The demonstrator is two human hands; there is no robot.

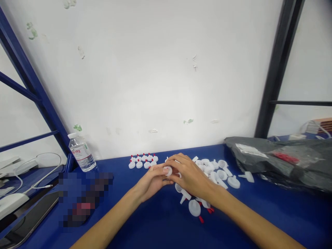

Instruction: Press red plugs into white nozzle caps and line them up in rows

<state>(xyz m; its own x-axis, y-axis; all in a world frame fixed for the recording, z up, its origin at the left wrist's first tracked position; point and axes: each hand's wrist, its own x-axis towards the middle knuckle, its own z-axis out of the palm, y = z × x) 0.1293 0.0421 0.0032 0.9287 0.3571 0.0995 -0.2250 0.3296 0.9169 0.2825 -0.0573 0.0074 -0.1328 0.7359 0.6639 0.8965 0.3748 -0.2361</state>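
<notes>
Over the middle of the blue table, my left hand (pixel 150 181) and my right hand (pixel 190 173) meet around a small white plastic nozzle cap (pixel 168 171). The left thumb presses on its round face, and the right fingers close over it from above and the side. Part of the cap is hidden by the fingers. Just beyond my left hand stand rows of white nozzle caps (pixel 139 164) with red tips pointing up. Loose white nozzle caps (pixel 233 182) lie heaped behind and below my right forearm, with small red tips (pixel 201 219) scattered close by.
A water bottle (pixel 82 153) stands at the left by the blue rack post (pixel 38 83). In front of it lies a pixelated dark object (pixel 89 200), with a phone (pixel 31 218) at the left edge. A grey plastic bag (pixel 280 160) covers the right rear, against the wall (pixel 160 69).
</notes>
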